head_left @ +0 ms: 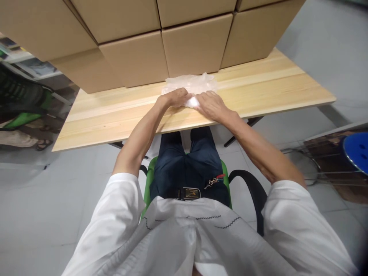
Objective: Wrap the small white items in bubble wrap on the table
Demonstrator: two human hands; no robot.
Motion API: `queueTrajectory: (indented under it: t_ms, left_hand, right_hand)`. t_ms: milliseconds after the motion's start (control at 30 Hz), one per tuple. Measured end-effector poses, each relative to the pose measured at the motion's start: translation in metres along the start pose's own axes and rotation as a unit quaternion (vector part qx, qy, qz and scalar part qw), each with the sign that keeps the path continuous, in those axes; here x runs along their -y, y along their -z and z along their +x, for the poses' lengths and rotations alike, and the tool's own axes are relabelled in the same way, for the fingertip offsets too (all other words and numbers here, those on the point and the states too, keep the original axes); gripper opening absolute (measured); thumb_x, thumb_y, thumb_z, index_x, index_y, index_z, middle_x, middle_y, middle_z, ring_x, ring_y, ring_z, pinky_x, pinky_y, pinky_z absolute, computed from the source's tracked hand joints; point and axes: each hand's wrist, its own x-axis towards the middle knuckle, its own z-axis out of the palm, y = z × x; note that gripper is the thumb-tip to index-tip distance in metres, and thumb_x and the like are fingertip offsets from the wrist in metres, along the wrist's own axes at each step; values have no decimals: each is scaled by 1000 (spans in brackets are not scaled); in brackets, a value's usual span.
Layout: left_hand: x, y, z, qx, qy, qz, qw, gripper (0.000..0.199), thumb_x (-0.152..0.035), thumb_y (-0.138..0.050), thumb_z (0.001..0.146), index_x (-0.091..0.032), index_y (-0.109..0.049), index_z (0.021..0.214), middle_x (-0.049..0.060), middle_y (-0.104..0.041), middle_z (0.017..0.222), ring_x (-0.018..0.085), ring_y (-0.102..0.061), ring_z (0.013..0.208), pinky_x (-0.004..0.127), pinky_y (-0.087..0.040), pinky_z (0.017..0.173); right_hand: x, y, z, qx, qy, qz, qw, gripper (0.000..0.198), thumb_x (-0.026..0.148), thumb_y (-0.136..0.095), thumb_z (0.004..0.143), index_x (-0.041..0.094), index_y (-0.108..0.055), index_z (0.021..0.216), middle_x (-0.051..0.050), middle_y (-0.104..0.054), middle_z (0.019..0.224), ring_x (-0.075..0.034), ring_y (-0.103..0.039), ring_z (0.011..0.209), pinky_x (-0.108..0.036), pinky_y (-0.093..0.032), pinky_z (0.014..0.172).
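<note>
Person seated at pale wood table (115, 115), frame centre. Both hands meet on a clear plastic bag (191, 86) lying flat on the table just in front of stacked cardboard boxes (184, 50) that fill the upper frame. Left hand (178, 97): grip curled, fingers pressed down onto the near edge of the bag. Right hand (211, 105): grip flat, fingers together, touching a small white bunched piece (192, 102) between the two hands. Blue stool (358, 151) at right edge, green chair (20, 107) far left.
</note>
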Motion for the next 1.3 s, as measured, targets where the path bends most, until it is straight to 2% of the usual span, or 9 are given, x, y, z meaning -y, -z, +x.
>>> queueTrajectory:
  t_ms: [67, 133, 200, 333, 533, 667, 800, 1033, 1300]
  left_hand:
    - [-4, -3, -11, -3, 24, 30, 999, 44, -42, -51, 129, -18, -86, 119, 17, -86, 103, 36, -87, 110, 46, -65, 103]
    - [-12, -8, -29, -61, 21, 58, 996, 46, -42, -47, 130, -17, -85, 135, 22, -89, 120, 41, -86, 127, 53, -65, 115]
    - [-20, -14, -48, -122, -33, 70, 990, 47, -45, -48, 131, -19, -82, 152, 26, -87, 145, 43, -81, 146, 62, -60, 131]
    - [-30, -27, -67, -113, -116, 82, 983, 50, -43, -61, 125, -19, -72, 169, 26, -76, 175, 45, -69, 167, 71, -47, 150]
    - [-30, -34, -58, -100, -102, 67, 987, 37, -34, -53, 129, -20, -79, 151, 27, -84, 150, 44, -80, 144, 64, -63, 126]
    - [-34, -26, -66, -87, -108, 28, 990, 41, -43, -55, 131, -22, -78, 157, 24, -85, 151, 43, -82, 141, 60, -64, 122]
    - [-34, -12, -72, -66, -105, -9, 992, 45, -52, -53, 131, -23, -79, 154, 21, -88, 147, 41, -84, 136, 54, -64, 119]
    - [-43, 5, -65, -17, -47, -38, 998, 52, -53, -51, 130, -21, -78, 161, 18, -91, 144, 37, -85, 132, 48, -62, 118]
    - [-46, 10, -29, 15, 12, -74, 997, 51, -53, -50, 133, -17, -86, 136, 18, -92, 131, 35, -86, 122, 46, -64, 110]
  right_hand:
    - [1, -2, 1, 10, -3, -3, 1000, 48, 44, -56, 132, 9, -76, 158, -32, -84, 154, -48, -73, 145, -62, -54, 127]
    - [0, -3, 4, 14, -4, 3, 1000, 48, 43, -53, 133, 9, -76, 157, -32, -83, 156, -48, -72, 147, -59, -56, 124]
    - [-1, -1, 7, 17, -6, 16, 1000, 51, 46, -48, 135, 10, -78, 156, -32, -82, 157, -46, -73, 147, -57, -57, 123]
    - [0, 9, 10, 35, -29, 60, 997, 58, 49, -39, 137, 13, -81, 154, -29, -81, 158, -43, -76, 142, -53, -58, 121]
    - [-6, 22, 7, 71, 0, 106, 992, 59, 48, -38, 132, 16, -86, 144, -26, -85, 147, -42, -78, 132, -55, -60, 119]
    - [-12, 25, -8, 52, 37, 135, 989, 54, 62, -49, 130, 23, -82, 148, -22, -89, 147, -45, -76, 139, -57, -60, 121]
    - [-7, 31, -17, 41, -9, 121, 992, 55, 64, -54, 127, 21, -75, 156, -24, -88, 154, -47, -78, 136, -58, -61, 117]
    - [-1, 28, -10, 15, -90, 124, 988, 60, 60, -40, 134, 20, -83, 142, -22, -94, 125, -44, -82, 121, -54, -62, 105]
    - [6, 30, -3, 2, -94, 32, 995, 62, 40, -29, 132, 13, -83, 148, -34, -82, 160, -54, -72, 151, -72, -58, 127]
